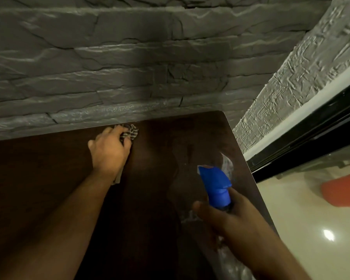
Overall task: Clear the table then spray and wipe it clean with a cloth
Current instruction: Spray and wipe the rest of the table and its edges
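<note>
Head view: dark table (49, 178) against a grey stone wall (129, 57). Left hand (107, 150) grips the soft, limp cloth (130, 133) bunched at the far edge. Right hand (226, 217), near right, fingers curled around the neck of the light, rigid spray bottle (214, 182).

Dark brown wood-grain desk (49, 178). Grey-and-white checked cloth (129, 132). Spray bottle with blue plastic head (215, 185). Dark grey stone-pattern wall (109, 67), light grey textured side wall (291, 77). Cream glossy floor (311, 229), orange-red object (341, 190).
</note>
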### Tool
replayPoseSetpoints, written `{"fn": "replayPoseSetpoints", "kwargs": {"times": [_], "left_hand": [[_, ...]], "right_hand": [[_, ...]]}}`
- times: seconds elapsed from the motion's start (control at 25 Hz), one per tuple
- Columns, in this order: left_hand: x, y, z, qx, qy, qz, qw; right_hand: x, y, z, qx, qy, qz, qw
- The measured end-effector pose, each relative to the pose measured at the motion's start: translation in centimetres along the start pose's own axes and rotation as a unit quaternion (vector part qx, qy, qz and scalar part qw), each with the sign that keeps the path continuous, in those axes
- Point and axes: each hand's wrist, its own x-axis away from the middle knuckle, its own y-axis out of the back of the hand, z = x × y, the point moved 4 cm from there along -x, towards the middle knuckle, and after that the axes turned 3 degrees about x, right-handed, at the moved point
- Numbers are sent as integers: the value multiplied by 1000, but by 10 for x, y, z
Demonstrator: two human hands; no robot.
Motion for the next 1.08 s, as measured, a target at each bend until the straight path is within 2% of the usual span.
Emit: {"fn": "replayPoseSetpoints", "kwargs": {"times": [0.16, 0.28, 0.36, 0.52, 0.56, 0.64, 0.68, 0.72, 0.76, 0.84, 0.92, 1.0, 1.08], "left_hand": [[20, 2, -4, 6, 17, 11, 1000], [63, -4, -23, -2, -90, 18, 996], [45, -14, -42, 0, -122, 29, 992], [-22, -33, -82, 30, 3, 27, 999], [-13, -39, -95, 34, -10, 41, 999], [44, -44, -106, 27, -130, 79, 988], [72, -38, -97, 23, -177, 76, 981], [82, -29, -80, 29, -191, 54, 980], [74, -23, -63, 30, -181, 28, 983], [28, -25, -53, 3, -89, 16, 996], [-11, -38, -84, 17, -57, 27, 998], [2, -51, -131, 27, -118, 72, 990], [55, -52, -132, 43, -184, 97, 977]], "right_hand": [[1, -2, 6, -20, 4, -4, 1000], [5, 3, 4, -39, -8, -20, 999], [4, 4, 6, -69, -11, -22, 997], [-3, 1, 7, -62, -2, -12, 998], [-4, 1, 5, -60, 0, -22, 998], [-1, 0, 5, -73, -10, -31, 997], [-1, 0, 5, -81, -15, -32, 996], [-1, 1, 4, -84, -21, -32, 996], [-1, 3, 2, -86, -24, -29, 996], [-1, 4, 1, -102, -31, -18, 994], [1, 4, 0, -95, -32, -17, 995], [1, 9, -4, -85, -15, -45, 995], [5, 14, -9, -92, -15, -51, 994]]}}
